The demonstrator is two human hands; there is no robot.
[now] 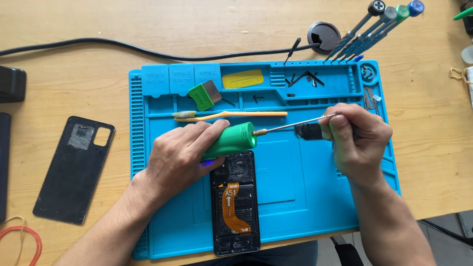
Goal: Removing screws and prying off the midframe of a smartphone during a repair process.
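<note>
At the far left of the tabletop (64, 69) a black phone back cover (74, 170) lies flat, well apart from the blue work mat (315, 207). The left hand (180, 157) comes in from seven o'clock and is wrapped tight around the green screwdriver handle (234, 140), fingers closed over it. The handle lies almost level, its metal shaft (295, 124) running toward three o'clock. Just below the handle, at six o'clock from it, an opened phone (236, 204) rests on the mat with its inner parts and an orange ribbon cable (234, 207) showing; its lower end reaches past the mat's near edge. Above the handle, at twelve o'clock, a toothbrush (231, 115) lies crosswise – beside a small green scraper (203, 96) and a yellow pick (242, 80) in the mat's tray row. The right hand (357, 143) enters from five o'clock and pinches the far end of the shaft between thumb and fingers, also gripping a small black part (308, 131) – what it is cannot be told. At one o'clock, a row of screwdrivers (379, 24) leans out of the mat's corner.
</note>
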